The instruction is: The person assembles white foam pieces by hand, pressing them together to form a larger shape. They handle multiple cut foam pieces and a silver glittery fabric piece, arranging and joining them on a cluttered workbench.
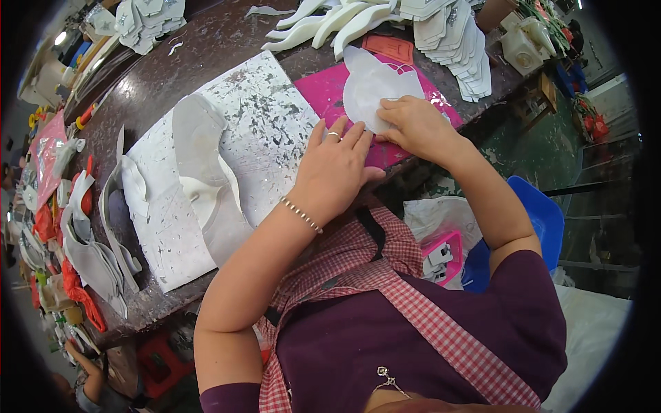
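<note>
A white, flat cut-out piece (375, 86) with a pointed tip lies on a bright pink sheet (323, 88) at the table's near edge. My right hand (421, 129) has its fingers curled at the piece's lower right edge, gripping it there. My left hand (336, 162) lies with fingers outstretched, its fingertips by the piece's lower left edge; it holds nothing. On the paint-flecked white board (268, 103) to the left rests a larger grey-white curved panel (200, 144), with a folded white part (206, 193) over its middle.
Stacked white cut pieces (454, 48) and curved white foam strips (330, 24) lie at the back, beside an orange-red card (389, 48). More curved panels (93, 251) sit at the left edge. A blue bin (540, 217) and a pink basket (451, 251) stand below the table.
</note>
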`<action>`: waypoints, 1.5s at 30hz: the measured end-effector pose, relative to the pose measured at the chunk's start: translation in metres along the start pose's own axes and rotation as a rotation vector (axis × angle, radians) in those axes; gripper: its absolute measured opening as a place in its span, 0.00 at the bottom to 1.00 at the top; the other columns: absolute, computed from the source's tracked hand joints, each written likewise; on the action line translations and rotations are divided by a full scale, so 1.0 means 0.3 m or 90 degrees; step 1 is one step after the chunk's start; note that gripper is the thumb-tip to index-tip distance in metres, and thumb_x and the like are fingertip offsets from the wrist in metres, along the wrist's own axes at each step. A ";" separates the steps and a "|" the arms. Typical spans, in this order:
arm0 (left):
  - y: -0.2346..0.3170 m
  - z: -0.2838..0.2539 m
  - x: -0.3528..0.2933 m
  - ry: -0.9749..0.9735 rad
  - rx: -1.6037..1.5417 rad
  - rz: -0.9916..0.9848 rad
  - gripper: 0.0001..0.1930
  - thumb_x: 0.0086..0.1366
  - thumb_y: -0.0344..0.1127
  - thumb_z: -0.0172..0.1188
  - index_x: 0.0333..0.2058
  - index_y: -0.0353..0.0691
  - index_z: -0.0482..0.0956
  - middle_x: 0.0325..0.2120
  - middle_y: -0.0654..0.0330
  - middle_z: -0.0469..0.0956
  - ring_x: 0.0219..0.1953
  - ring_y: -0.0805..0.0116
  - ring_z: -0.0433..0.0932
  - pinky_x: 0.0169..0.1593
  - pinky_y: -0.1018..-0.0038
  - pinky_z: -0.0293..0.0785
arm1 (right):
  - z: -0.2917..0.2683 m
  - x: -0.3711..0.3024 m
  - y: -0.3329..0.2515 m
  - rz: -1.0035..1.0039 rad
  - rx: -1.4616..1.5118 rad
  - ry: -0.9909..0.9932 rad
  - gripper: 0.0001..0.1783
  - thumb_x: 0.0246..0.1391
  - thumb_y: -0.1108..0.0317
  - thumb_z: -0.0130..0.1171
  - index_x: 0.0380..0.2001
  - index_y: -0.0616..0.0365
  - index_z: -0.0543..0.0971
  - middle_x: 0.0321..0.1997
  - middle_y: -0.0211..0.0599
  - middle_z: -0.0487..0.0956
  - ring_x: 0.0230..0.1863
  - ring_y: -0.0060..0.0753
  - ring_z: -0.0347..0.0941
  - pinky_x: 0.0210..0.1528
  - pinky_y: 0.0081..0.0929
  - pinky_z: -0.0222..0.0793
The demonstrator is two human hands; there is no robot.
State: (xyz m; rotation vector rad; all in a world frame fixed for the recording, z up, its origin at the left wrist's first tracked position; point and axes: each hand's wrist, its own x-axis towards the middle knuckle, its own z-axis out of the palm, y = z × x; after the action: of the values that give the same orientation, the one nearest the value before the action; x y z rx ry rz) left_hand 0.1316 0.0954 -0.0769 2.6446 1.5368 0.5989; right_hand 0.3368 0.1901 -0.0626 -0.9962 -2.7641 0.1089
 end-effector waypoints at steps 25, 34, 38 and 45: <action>-0.197 0.008 0.098 0.080 -0.442 -0.367 0.20 0.67 0.32 0.57 0.55 0.29 0.72 0.27 0.54 0.83 0.23 0.70 0.81 0.30 0.75 0.77 | -0.004 -0.032 0.068 0.321 0.606 0.413 0.14 0.70 0.64 0.49 0.42 0.63 0.80 0.35 0.32 0.82 0.33 0.20 0.77 0.35 0.22 0.74; -0.182 -0.048 0.089 0.325 0.027 -0.304 0.27 0.64 0.33 0.62 0.60 0.31 0.68 0.45 0.45 0.79 0.50 0.52 0.77 0.51 0.62 0.74 | -0.150 -0.069 0.145 0.351 0.898 0.547 0.15 0.69 0.62 0.52 0.46 0.65 0.77 0.38 0.38 0.83 0.32 0.31 0.82 0.32 0.23 0.79; -0.039 -0.194 0.086 0.275 -0.209 -0.271 0.22 0.61 0.32 0.66 0.54 0.35 0.76 0.46 0.48 0.78 0.50 0.50 0.77 0.51 0.63 0.75 | -0.125 -0.042 -0.052 0.289 0.504 0.546 0.15 0.69 0.64 0.53 0.44 0.67 0.80 0.38 0.35 0.82 0.36 0.19 0.76 0.36 0.18 0.72; 0.053 -0.200 0.020 0.287 -0.324 -0.150 0.22 0.53 0.34 0.73 0.46 0.36 0.80 0.42 0.55 0.80 0.42 0.55 0.81 0.45 0.66 0.78 | -0.001 0.016 -0.311 0.271 1.008 0.421 0.11 0.66 0.73 0.55 0.46 0.68 0.80 0.40 0.36 0.83 0.39 0.18 0.76 0.42 0.19 0.74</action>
State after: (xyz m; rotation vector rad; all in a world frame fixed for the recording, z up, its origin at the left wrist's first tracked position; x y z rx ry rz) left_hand 0.1271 0.0821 -0.0163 2.0017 1.4889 1.4149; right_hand 0.2752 0.1214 -0.0489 -0.7749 -1.1218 1.3957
